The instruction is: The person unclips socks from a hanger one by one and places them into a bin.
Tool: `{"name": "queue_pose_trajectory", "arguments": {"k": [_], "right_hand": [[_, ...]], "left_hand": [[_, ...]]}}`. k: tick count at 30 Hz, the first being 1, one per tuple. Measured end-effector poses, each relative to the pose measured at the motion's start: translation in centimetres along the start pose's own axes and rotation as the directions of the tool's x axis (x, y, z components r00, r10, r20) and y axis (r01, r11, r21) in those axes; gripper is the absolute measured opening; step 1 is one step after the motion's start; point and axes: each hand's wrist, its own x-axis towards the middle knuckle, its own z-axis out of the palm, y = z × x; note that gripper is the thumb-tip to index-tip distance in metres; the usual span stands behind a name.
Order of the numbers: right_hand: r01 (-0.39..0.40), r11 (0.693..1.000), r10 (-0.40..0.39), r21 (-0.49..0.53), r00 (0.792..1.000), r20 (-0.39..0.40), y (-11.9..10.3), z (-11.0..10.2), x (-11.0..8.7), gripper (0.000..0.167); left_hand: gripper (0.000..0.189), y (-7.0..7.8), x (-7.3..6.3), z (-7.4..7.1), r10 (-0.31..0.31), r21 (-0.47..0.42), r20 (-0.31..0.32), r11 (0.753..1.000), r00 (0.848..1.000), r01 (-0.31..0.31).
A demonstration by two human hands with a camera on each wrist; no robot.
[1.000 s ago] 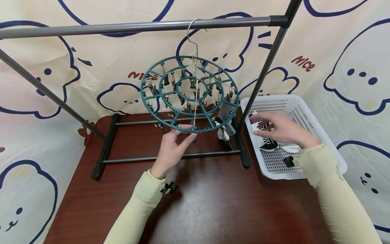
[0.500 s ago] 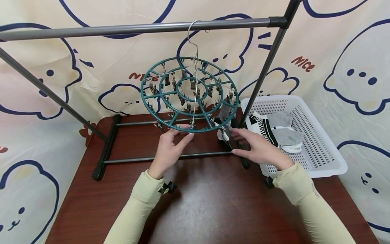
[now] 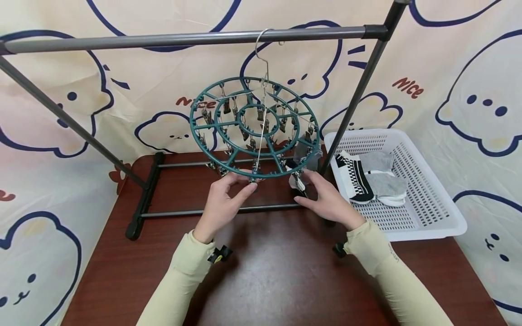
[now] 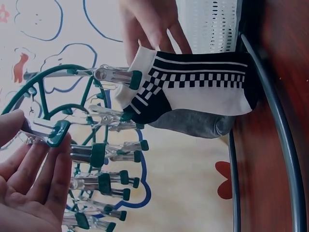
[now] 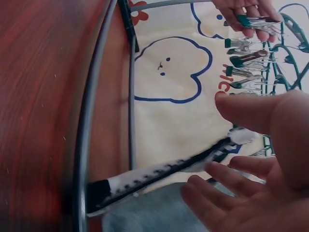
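A green round clip hanger (image 3: 234, 123) hangs by its hook from a metal bar. At its front rim my left hand (image 3: 222, 199) pinches a metal clip (image 4: 46, 130) with green tips between thumb and fingers. My right hand (image 3: 326, 199) is beside the hanging black-and-white checkered sock (image 4: 203, 99), thumb and fingers spread apart near its cuff. That sock dangles from a clip at the hanger's right side. Behind it hangs a grey sock (image 4: 188, 123). In the right wrist view the right fingers look relaxed, with nothing pinched between them.
A white perforated basket (image 3: 442, 213) stands to the right, with another checkered sock (image 3: 355, 179) and grey-and-white socks (image 3: 387, 181) inside. The dark rack's bar (image 3: 163, 40) spans above. Several other clips (image 4: 99, 182) hang around the hanger.
My right hand has moved left from above the basket to the hanging checkered sock. My left hand stays at the front rim and has shifted slightly left and down.
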Motion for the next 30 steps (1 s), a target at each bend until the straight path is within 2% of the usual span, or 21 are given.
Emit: {"name": "queue_pose_trajectory", "arguments": {"k": [5,9,11,13,14,15,16,17,18,19,20,21,22,23,25,26,27,30], "right_hand": [[-0.049,0.998,0.052,0.048,0.996,-0.069,-0.1,0.9,0.9,0.076],[-0.068,0.991,0.085,0.117,0.987,-0.139,-0.3,1.8,1.7,0.058],[-0.066,0.986,0.091,0.153,0.982,-0.167,-0.3,2.2,2.0,0.046],[-0.061,0.982,0.095,0.177,0.978,-0.187,-0.3,2.5,2.0,0.038],[-0.062,0.98,0.099,0.187,0.976,-0.194,-0.2,2.5,2.0,0.035],[-0.062,0.979,0.101,0.195,0.975,-0.198,-0.2,2.6,1.9,0.031],[-0.062,0.976,0.104,0.207,0.974,-0.2,-0.2,2.6,1.9,0.028],[-0.061,0.973,0.107,0.223,0.973,-0.203,-0.1,2.6,1.8,0.025],[-0.058,0.972,0.107,0.229,0.973,-0.207,-0.1,2.5,1.7,0.023],[-0.061,0.968,0.114,0.242,0.971,-0.21,-0.1,2.5,1.7,0.022],[-0.061,0.965,0.116,0.254,0.971,-0.21,-0.2,2.4,1.7,0.021],[-0.062,0.961,0.121,0.271,0.971,-0.207,-0.2,2.3,1.6,0.021],[-0.067,0.955,0.131,0.289,0.969,-0.208,-0.3,2.3,1.6,0.021],[-0.073,0.95,0.14,0.305,0.969,-0.204,-0.2,2.3,1.5,0.024],[-0.084,0.939,0.154,0.333,0.97,-0.19,-0.2,2.3,1.5,0.026],[-0.087,0.935,0.159,0.345,0.969,-0.187,-0.2,2.3,1.4,0.023],[-0.087,0.932,0.161,0.352,0.969,-0.186,-0.2,2.3,1.4,0.022],[-0.082,0.93,0.16,0.358,0.968,-0.192,-0.2,2.3,1.3,0.021]], "left_hand": [[0.023,0.4,-0.4,0.6,0.036,0.064,0.055,0.997,0.998,-0.039],[0.033,0.9,-0.8,1.0,0.076,0.114,0.119,0.989,0.99,-0.09],[0.036,1.2,-1.0,1.1,0.113,0.153,0.14,0.979,0.984,-0.134],[0.033,1.7,-1.3,1.2,0.206,0.204,0.132,0.952,0.97,-0.23],[0.029,1.9,-1.5,1.1,0.279,0.235,0.117,0.925,0.953,-0.3],[0.024,2.3,-1.6,1.1,0.369,0.266,0.093,0.886,0.925,-0.38],[0.021,2.6,-1.6,1.0,0.464,0.309,0.064,0.832,0.883,-0.46],[0.019,2.9,-1.5,0.8,0.557,0.361,0.036,0.767,0.83,-0.53],[0.018,3.2,-1.3,0.7,0.634,0.411,0.014,0.701,0.773,-0.582],[0.02,3.6,-1.0,0.5,0.685,0.457,-0.003,0.649,0.729,-0.608],[0.024,3.8,-0.7,0.3,0.714,0.499,-0.01,0.61,0.7,-0.616],[0.029,4.0,-0.3,0.0,0.724,0.527,-0.011,0.591,0.69,-0.611],[0.033,4.2,0.1,-0.2,0.718,0.55,-0.005,0.583,0.696,-0.598],[0.035,4.2,0.5,-0.4,0.7,0.561,0.007,0.588,0.714,-0.582],[0.037,4.1,1.0,-0.7,0.648,0.574,0.033,0.611,0.761,-0.545],[0.035,4.0,1.2,-0.8,0.629,0.579,0.044,0.618,0.776,-0.533],[0.033,3.9,1.3,-0.9,0.617,0.582,0.05,0.621,0.786,-0.524],[0.027,3.4,1.5,-1.1,0.604,0.601,0.056,0.615,0.795,-0.51]]}}
